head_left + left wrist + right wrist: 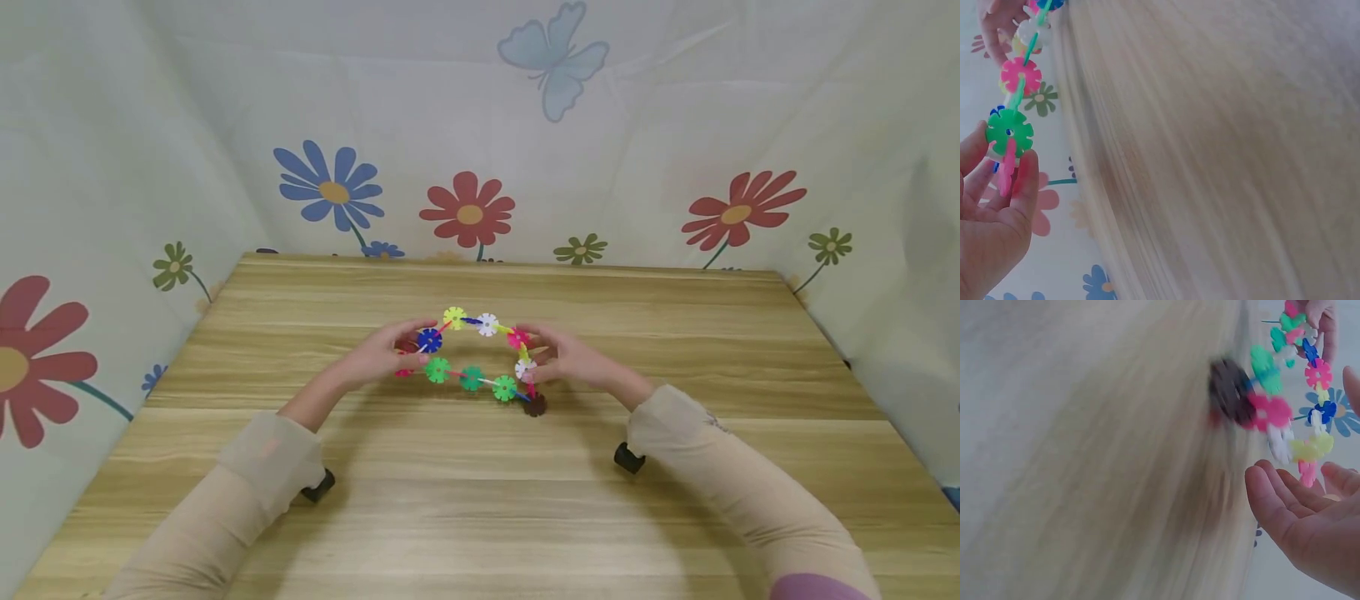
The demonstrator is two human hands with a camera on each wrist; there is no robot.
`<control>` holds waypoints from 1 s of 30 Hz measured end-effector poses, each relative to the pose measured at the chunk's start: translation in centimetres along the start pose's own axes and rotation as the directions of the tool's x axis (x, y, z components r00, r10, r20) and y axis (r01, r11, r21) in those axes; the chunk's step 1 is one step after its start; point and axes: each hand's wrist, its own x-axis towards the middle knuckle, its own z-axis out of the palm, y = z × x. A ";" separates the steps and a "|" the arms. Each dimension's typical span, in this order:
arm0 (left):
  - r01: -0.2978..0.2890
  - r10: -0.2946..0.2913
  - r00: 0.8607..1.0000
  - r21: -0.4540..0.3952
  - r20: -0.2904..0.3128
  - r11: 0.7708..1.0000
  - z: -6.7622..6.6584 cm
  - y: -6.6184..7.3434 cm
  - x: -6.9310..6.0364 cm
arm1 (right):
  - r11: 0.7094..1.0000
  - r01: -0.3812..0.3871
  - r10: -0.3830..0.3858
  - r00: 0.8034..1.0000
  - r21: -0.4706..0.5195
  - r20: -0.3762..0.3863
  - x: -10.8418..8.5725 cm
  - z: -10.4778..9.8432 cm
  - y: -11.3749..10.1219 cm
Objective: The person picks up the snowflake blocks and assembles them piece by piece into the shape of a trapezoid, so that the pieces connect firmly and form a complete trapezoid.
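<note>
A closed ring of colourful notched snowflake discs hangs between my hands above the table, tilted; its white disc (487, 324) is at the back and a brown disc (535, 406) dips lowest at the front right. My left hand (384, 354) pinches the ring's left end near a blue disc (430, 340); in the left wrist view, thumb and fingers hold by a green disc (1010, 132). My right hand (573, 358) is at the right end, its fingers spread loosely around a pink disc (1307, 472). Whether they touch it is unclear.
The ring is over the middle of a wood-grain table (465, 517). A white cloth (420, 92) printed with flowers and a butterfly hangs behind the table and at its sides. Black wrist devices (628, 458) sit beneath both sleeves.
</note>
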 end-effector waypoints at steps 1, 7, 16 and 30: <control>0.002 -0.002 1.000 0.001 0.001 1.000 0.0 -0.1 0.0 | 1.000 -0.009 0.009 1.000 -0.004 0.006 0.0 0.0 0.1; -0.001 0.001 0.999 -0.002 0.043 1.000 0.0 -0.1 -0.1 | 0.998 -0.029 0.030 0.999 -0.054 0.019 -0.2 0.2 0.2; 0.022 -0.025 0.989 0.025 0.145 0.999 0.4 -0.1 0.1 | 0.995 -0.058 0.057 0.998 -0.081 -0.014 -0.3 0.2 0.4; 0.089 -0.093 0.993 0.053 0.075 0.995 3.1 1.4 5.3 | 0.979 -0.147 0.122 0.978 -0.144 -0.168 -0.3 -3.4 1.3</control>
